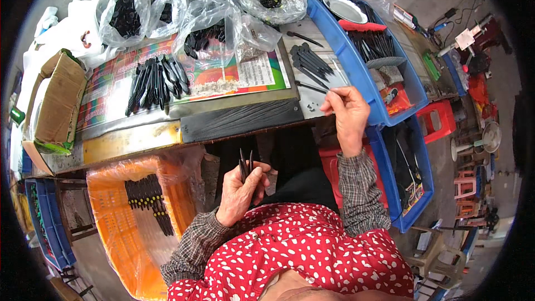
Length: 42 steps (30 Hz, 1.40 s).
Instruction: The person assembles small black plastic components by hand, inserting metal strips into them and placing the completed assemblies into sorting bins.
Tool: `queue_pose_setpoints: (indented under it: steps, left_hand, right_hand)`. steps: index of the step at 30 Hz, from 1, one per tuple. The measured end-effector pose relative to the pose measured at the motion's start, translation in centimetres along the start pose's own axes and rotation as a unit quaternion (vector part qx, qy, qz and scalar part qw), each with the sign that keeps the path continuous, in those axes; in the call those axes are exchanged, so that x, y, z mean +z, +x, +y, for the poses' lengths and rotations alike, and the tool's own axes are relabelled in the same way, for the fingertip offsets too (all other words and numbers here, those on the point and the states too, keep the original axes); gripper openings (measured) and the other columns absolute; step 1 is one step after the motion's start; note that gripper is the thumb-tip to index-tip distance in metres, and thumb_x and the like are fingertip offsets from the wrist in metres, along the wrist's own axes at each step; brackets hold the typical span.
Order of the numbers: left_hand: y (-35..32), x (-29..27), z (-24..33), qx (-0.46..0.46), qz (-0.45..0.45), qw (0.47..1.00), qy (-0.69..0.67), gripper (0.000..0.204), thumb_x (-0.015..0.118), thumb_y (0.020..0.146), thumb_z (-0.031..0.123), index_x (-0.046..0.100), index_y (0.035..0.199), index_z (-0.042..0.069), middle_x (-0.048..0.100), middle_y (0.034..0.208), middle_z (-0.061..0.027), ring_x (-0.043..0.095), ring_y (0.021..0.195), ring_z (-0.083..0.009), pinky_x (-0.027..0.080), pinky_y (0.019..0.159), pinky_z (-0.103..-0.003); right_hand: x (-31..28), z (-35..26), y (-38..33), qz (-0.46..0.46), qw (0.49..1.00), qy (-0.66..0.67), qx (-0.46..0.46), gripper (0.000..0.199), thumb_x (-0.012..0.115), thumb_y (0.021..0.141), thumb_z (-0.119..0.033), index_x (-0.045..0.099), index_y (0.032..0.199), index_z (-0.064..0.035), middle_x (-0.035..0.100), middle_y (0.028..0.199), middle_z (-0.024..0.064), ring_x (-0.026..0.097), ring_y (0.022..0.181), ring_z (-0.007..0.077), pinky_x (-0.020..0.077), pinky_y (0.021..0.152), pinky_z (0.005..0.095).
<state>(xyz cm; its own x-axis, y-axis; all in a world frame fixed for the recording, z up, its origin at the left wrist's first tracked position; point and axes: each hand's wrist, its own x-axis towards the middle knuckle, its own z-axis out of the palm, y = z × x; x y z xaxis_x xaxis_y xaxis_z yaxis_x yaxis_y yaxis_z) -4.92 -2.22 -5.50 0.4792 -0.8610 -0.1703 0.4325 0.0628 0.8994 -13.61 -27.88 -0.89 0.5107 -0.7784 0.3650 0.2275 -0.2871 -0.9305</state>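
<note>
In front of my lap, my left hand point(239, 192) is closed around slender black pointed pieces point(243, 170), two tips sticking up past the thumb. My right hand point(349, 117) is over the right part of the table edge, thumb and fingers pinched together. Whatever it pinches is too small to make out. Just beyond those fingertips lies a thin black stick point(311, 86), and past it a fanned bunch of flat black pieces point(308, 62). Tiny dark bits point(312, 107) are scattered on the pale surface beside the fingers. Further left, a larger pile of black pieces point(159, 83) rests on printed sheets.
Clear plastic bags point(125, 11) of black parts line the table's back. A blue bin point(334, 39) stands at the right, another blue bin point(409, 212) below it. An orange plastic-lined basket point(114, 226) with black sticks is lower left; an open cardboard box point(58, 97) stands far left.
</note>
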Motion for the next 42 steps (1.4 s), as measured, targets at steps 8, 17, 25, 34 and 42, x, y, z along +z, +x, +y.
queue_pose_setpoints:
  steps: [8, 17, 25, 34, 42]
  left_hand:
    - [0.7, -0.4, -0.6, -0.027, -0.002, 1.000, 0.016, 0.026, 0.052, 0.100, 0.022, 0.061, 0.108, -0.001, 0.061, 0.076, -0.0042, 0.051, 0.053, -0.0074, 0.040, 0.044, -0.021]
    - [1.5, 0.3, -0.2, -0.064, -0.026, 0.997, 0.019, 0.025, 0.051, 0.100, 0.021, 0.059, 0.112, 0.000, 0.061, 0.078, -0.0033, 0.048, 0.054, -0.0059, 0.039, 0.045, -0.020]
    - [2.1, 0.9, 1.8, -0.111, -0.082, 0.988, -0.066, 0.027, 0.052, 0.099, 0.019, 0.056, 0.118, 0.000, 0.059, 0.087, -0.0040, 0.049, 0.065, -0.0076, 0.040, 0.051, -0.021]
    - [1.6, 1.3, 1.1, -0.074, -0.125, 0.989, -0.031, 0.026, 0.052, 0.100, 0.021, 0.057, 0.113, -0.001, 0.059, 0.086, -0.0040, 0.051, 0.062, -0.0057, 0.044, 0.048, -0.021]
    - [0.1, 1.9, 1.7, -0.052, -0.138, 0.989, -0.025, 0.028, 0.049, 0.101, 0.021, 0.058, 0.115, -0.002, 0.060, 0.082, -0.0028, 0.052, 0.059, -0.0065, 0.047, 0.049, -0.020]
  right_hand:
    - [1.2, 2.7, 2.7, 0.020, 0.886, -0.415, -0.207, 0.012, 0.067, 0.081, -0.006, 0.058, 0.088, -0.0039, 0.061, 0.079, 0.0103, 0.063, 0.071, 0.0280, 0.0485, 0.062, 0.0386]
    - [2.3, 2.5, 4.3, 0.005, 0.811, -0.560, -0.170, 0.015, 0.068, 0.082, -0.015, 0.057, 0.089, -0.0072, 0.057, 0.087, 0.0110, 0.061, 0.077, 0.0345, 0.0474, 0.063, 0.0442]
    - [2.3, -0.5, 0.9, -0.025, 0.857, -0.448, -0.252, 0.016, 0.070, 0.081, -0.014, 0.062, 0.092, -0.0049, 0.058, 0.090, 0.0112, 0.062, 0.070, 0.0324, 0.0483, 0.057, 0.0419]
    - [3.5, -2.4, -6.6, -0.297, 0.942, 0.044, 0.152, 0.013, 0.067, 0.087, -0.004, 0.064, 0.096, 0.0050, 0.060, 0.078, 0.0031, 0.058, 0.059, 0.0073, 0.0482, 0.053, 0.0200]
    - [2.8, -2.9, -7.8, -0.277, 0.929, 0.133, 0.205, 0.005, 0.064, 0.089, -0.002, 0.063, 0.090, 0.0022, 0.061, 0.073, 0.0009, 0.055, 0.057, 0.0053, 0.0427, 0.048, 0.0185]
